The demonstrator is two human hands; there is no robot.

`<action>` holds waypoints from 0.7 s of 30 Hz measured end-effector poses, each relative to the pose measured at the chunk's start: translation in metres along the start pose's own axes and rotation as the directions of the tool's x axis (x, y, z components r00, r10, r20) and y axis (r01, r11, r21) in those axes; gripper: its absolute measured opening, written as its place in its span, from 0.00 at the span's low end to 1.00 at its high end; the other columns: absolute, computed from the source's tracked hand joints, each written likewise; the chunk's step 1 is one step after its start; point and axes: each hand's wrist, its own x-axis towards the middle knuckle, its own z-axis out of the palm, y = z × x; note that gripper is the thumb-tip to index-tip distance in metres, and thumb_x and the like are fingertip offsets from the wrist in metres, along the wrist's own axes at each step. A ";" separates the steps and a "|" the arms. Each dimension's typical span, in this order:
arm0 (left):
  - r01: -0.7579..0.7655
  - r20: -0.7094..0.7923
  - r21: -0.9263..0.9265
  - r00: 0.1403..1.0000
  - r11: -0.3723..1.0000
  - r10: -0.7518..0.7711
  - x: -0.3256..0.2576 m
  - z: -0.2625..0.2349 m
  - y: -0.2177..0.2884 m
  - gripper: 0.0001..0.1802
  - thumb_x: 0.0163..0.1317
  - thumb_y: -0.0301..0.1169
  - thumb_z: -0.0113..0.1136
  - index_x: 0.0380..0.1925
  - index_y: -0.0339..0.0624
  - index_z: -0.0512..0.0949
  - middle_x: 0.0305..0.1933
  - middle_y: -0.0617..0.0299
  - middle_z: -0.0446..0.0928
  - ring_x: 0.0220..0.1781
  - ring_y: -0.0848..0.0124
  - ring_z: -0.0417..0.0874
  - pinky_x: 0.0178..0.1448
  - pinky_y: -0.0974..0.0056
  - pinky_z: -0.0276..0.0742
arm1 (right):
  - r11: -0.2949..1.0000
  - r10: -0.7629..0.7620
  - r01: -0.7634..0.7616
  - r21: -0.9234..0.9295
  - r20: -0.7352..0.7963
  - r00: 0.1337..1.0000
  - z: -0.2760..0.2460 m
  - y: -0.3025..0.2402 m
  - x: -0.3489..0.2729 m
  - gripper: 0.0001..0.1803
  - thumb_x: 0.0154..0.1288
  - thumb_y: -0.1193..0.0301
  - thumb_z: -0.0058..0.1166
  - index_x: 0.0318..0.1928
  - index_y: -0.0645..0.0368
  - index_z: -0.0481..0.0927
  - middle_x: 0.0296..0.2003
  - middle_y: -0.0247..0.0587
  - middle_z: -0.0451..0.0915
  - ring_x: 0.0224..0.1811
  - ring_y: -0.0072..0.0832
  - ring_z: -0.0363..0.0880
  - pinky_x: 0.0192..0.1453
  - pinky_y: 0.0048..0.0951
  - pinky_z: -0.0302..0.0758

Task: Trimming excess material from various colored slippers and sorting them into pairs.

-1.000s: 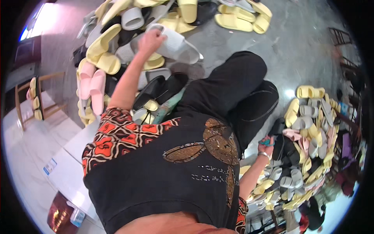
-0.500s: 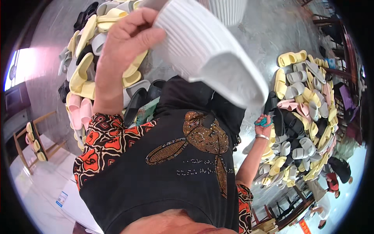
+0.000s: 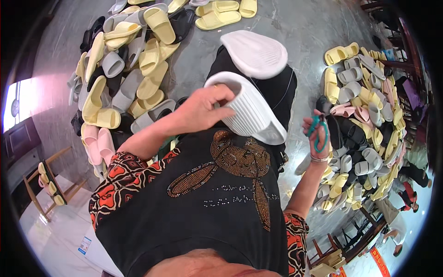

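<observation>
My left hand (image 3: 205, 108) grips a light grey ribbed slide slipper (image 3: 251, 115) by its edge, the thumb on the ribbed strap and the fingers at its opening. That slipper is over my thighs, tilted toward the lower right. A matching slide slipper (image 3: 256, 53) lies across my knees just beyond it. At my right side, my right hand (image 3: 319, 138) is raised with teal-handled scissors (image 3: 317, 131) hooked in its fingers. Their blades are hard to make out.
A heap of yellow, grey, black and pink slippers (image 3: 122, 94) spreads on the floor at my left. Another large pile (image 3: 360, 124) lies at my right. Two yellow slippers (image 3: 218, 19) sit on the grey floor ahead. People (image 3: 408, 196) are at the far right.
My left hand has lowered the grey slipper from close to the view down to my lap. The matching slipper now shows on my knees. My right hand has risen slightly with the scissors.
</observation>
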 end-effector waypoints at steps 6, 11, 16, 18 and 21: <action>-0.219 -0.013 0.130 0.975 0.967 0.223 0.019 -0.003 0.058 0.09 0.49 0.23 0.61 0.30 0.38 0.72 0.26 0.58 0.73 0.29 0.67 0.75 0.34 0.67 0.69 | 0.992 0.047 -0.029 -0.121 0.150 0.988 0.010 -0.002 0.029 0.33 0.59 0.54 0.50 0.59 0.59 0.59 0.44 0.46 0.75 0.43 0.31 0.75 0.45 0.28 0.71; -0.433 -0.073 -0.077 0.901 0.898 0.428 0.043 0.000 0.111 0.09 0.49 0.25 0.61 0.31 0.37 0.73 0.27 0.60 0.74 0.30 0.72 0.75 0.34 0.68 0.70 | 0.968 -0.087 0.131 0.214 -0.203 0.975 0.029 -0.012 0.014 0.32 0.59 0.53 0.50 0.57 0.59 0.61 0.42 0.46 0.75 0.42 0.32 0.75 0.45 0.29 0.71; -0.276 -0.089 -0.362 0.961 0.890 0.262 0.042 -0.001 0.109 0.09 0.52 0.28 0.61 0.32 0.37 0.74 0.28 0.64 0.75 0.31 0.79 0.74 0.35 0.71 0.70 | 0.985 -0.104 0.136 0.109 -0.256 0.961 -0.013 0.005 0.016 0.31 0.60 0.52 0.49 0.57 0.58 0.62 0.41 0.45 0.75 0.42 0.33 0.75 0.44 0.29 0.71; -0.189 -0.053 -0.251 0.982 0.949 0.181 0.040 -0.010 0.089 0.09 0.53 0.29 0.59 0.32 0.36 0.74 0.28 0.65 0.75 0.31 0.80 0.73 0.36 0.72 0.70 | 0.988 -0.105 0.135 0.079 -0.309 0.945 -0.031 0.016 0.008 0.31 0.60 0.52 0.48 0.56 0.58 0.62 0.41 0.45 0.76 0.42 0.33 0.75 0.44 0.30 0.71; -0.102 0.013 0.000 0.995 0.995 0.102 0.033 -0.036 0.045 0.08 0.55 0.29 0.57 0.32 0.35 0.74 0.27 0.66 0.74 0.31 0.81 0.72 0.36 0.72 0.69 | 0.986 -0.055 0.089 0.139 -0.233 0.971 -0.043 0.018 0.003 0.31 0.60 0.51 0.47 0.57 0.59 0.62 0.42 0.45 0.75 0.42 0.34 0.74 0.44 0.31 0.71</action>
